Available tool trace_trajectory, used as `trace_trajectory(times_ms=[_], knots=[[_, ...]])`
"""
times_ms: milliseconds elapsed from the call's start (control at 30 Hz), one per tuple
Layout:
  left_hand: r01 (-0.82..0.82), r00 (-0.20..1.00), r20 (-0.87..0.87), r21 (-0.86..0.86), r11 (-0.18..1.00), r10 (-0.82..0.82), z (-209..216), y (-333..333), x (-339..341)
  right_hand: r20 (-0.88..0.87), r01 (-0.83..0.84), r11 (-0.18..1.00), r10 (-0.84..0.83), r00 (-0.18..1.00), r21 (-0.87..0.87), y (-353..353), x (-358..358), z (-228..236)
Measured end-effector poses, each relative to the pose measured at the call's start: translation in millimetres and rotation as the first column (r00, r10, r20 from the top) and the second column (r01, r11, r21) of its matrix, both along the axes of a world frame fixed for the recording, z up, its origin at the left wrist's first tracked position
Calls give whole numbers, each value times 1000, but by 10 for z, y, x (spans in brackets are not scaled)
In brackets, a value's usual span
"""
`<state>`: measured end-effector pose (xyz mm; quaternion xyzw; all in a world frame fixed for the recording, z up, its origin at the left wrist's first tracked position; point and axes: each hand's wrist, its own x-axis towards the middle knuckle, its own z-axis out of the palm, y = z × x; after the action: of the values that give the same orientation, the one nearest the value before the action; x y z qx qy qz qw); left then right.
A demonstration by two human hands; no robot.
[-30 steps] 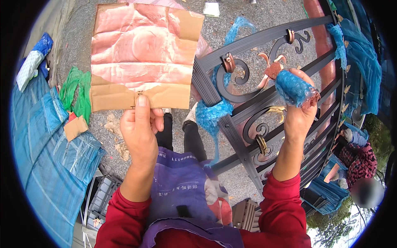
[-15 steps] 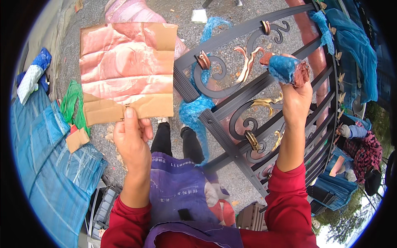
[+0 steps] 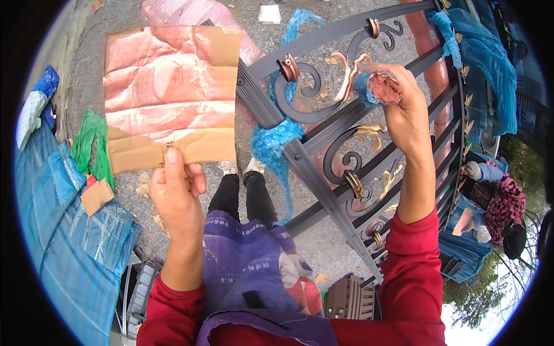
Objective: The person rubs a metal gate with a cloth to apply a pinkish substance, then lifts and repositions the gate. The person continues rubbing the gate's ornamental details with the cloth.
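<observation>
My left hand (image 3: 173,193) pinches the lower edge of a brown cardboard sheet (image 3: 170,95) smeared with pinkish-copper paint, holding it up beside the gate. My right hand (image 3: 404,106) grips a blue sponge-like pad (image 3: 378,86) with a reddish-copper face, pressed close to a copper-coloured scroll leaf (image 3: 349,72) on the black wrought-iron gate (image 3: 311,167). The gate's curls carry gold and copper accents (image 3: 353,183). My red sleeves and a purple apron (image 3: 248,271) fill the lower part of the view.
Blue plastic wrap (image 3: 274,144) hangs on the gate. Blue tarpaulin (image 3: 63,230) and a green bag (image 3: 92,141) lie at the left on gravel. Another person in a patterned top (image 3: 499,199) crouches at the right behind the gate. A grey crate (image 3: 346,297) stands near my feet.
My right hand has turned the pad so its reddish face shows and shifted it left toward the scroll leaf. The cardboard in my left hand stays held up.
</observation>
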<state>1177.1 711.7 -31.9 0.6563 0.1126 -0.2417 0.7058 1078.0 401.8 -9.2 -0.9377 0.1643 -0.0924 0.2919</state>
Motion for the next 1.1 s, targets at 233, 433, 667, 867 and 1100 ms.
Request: trace_trajectory(times_ms=[233,433,667,867,1100], knots=[[1,1000,25,78,997,-3,-1,-94,54,-190,-109,985,83,978,-136,26,-35,-86],[29,1000,7,85,996,-30,-61,-114,79,-141,63,992,-47,989,105,-105,-123,-23],[19,1000,9,66,998,-19,-89,-177,123,-199,170,985,-161,967,30,-191,-182,20],[79,997,-17,49,996,-79,-102,-176,112,-235,10,998,-25,972,-65,-62,-170,-111],[47,999,-7,42,998,-47,-40,-176,115,74,403,838,-459,885,368,-381,-376,25]])
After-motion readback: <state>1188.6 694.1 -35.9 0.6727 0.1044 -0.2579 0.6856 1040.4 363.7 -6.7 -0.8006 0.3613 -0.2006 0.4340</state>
